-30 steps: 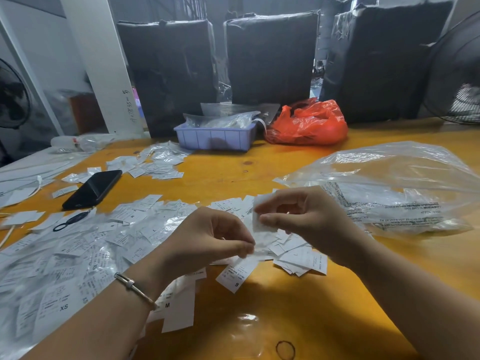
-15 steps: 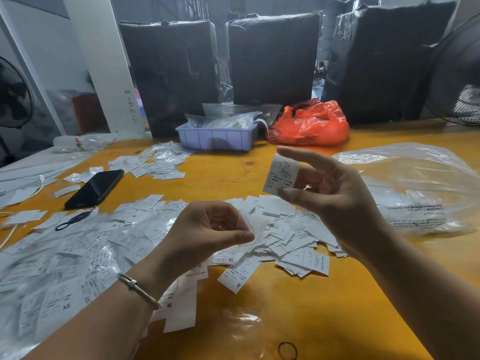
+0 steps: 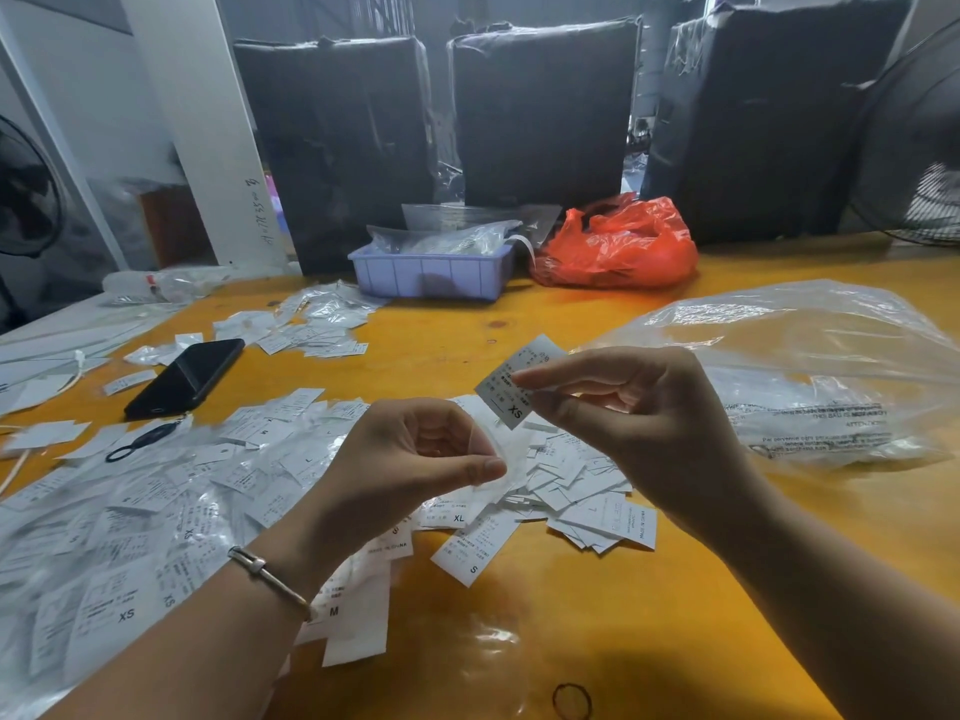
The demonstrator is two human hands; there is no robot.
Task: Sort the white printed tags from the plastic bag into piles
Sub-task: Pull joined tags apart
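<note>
My right hand (image 3: 639,423) pinches one white printed tag (image 3: 511,392) marked XS between thumb and forefinger, held above the table. Just left of it and lower, my left hand (image 3: 405,459) pinches a small clear plastic sleeve (image 3: 501,449). Under both hands lies a loose pile of white tags (image 3: 576,491) with sizes such as S, XL and M showing. A large clear plastic bag (image 3: 810,366) with printed text lies to the right, on the yellow table (image 3: 649,615).
Tags in clear sleeves (image 3: 130,511) cover the table's left side, with another small pile (image 3: 317,324) farther back. A black phone (image 3: 187,376), a blue tray (image 3: 431,275), a red bag (image 3: 618,246), a rubber band (image 3: 571,701) and black wrapped boxes (image 3: 540,111) are around.
My right hand drew the tag away from my left hand, lifted it, then lowered it a little and turned it so XS shows. My left hand stayed in place.
</note>
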